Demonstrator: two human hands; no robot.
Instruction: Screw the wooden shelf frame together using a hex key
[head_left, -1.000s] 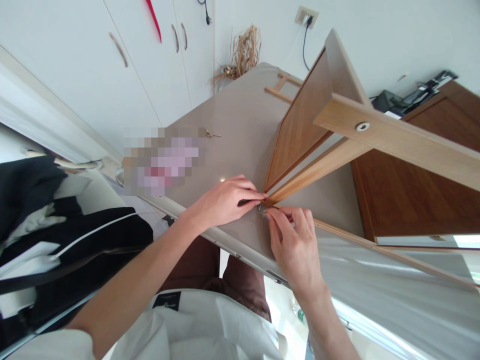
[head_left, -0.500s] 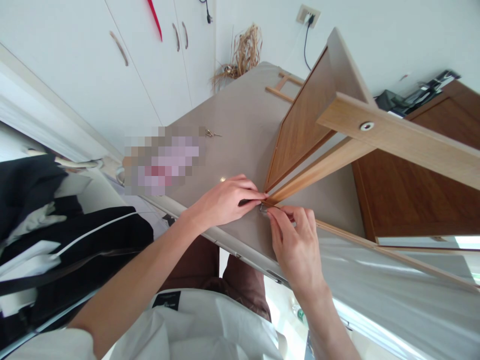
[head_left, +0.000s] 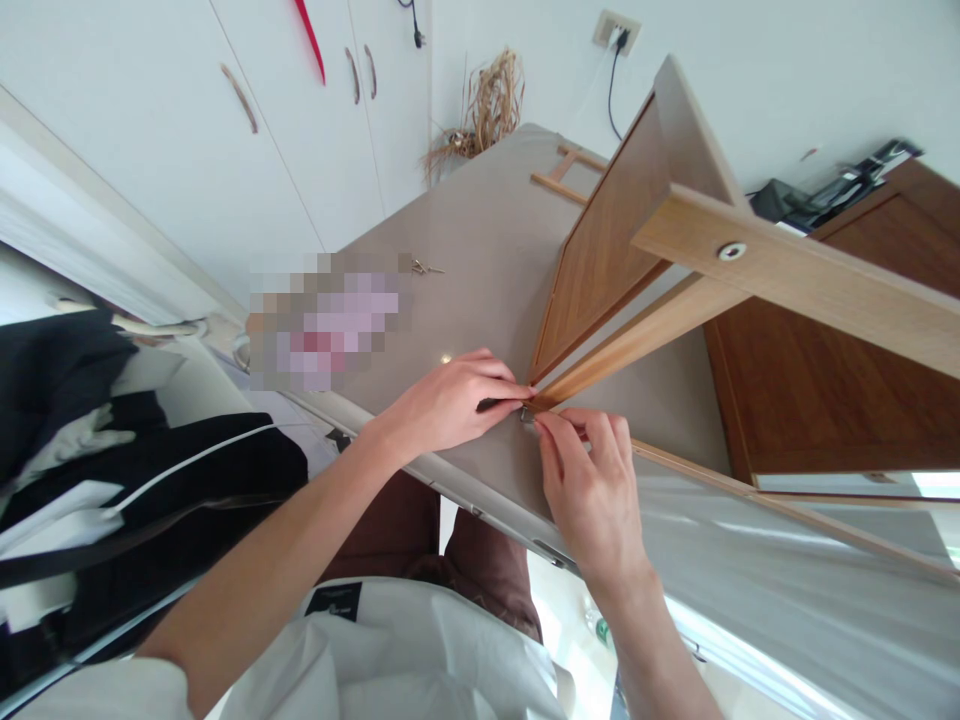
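Note:
A wooden frame with panels (head_left: 611,235) stands tilted on the table, its lower corner between my hands. My left hand (head_left: 457,400) is closed at that corner, with fingertips against the wood and the thumb underneath. Just right of it, my right hand (head_left: 592,465) pinches a small bent metal rod that looks like an Allen key (head_left: 527,413). One end of the key meets the corner; the rest is hidden by my fingers. A round metal fitting (head_left: 732,252) sits in the upper wooden rail (head_left: 817,285).
Several small screws or bolts (head_left: 426,267) lie on the grey-brown table (head_left: 480,240), near a blurred-out patch. A small wooden frame piece (head_left: 559,187) lies at the far end. A darker wooden panel (head_left: 840,400) is at right, and dried stalks (head_left: 495,95) stand behind the table.
The metal key between my right fingertips has turned slightly, and the right fingers have shifted a little. My left hand and the wooden frame stay in place.

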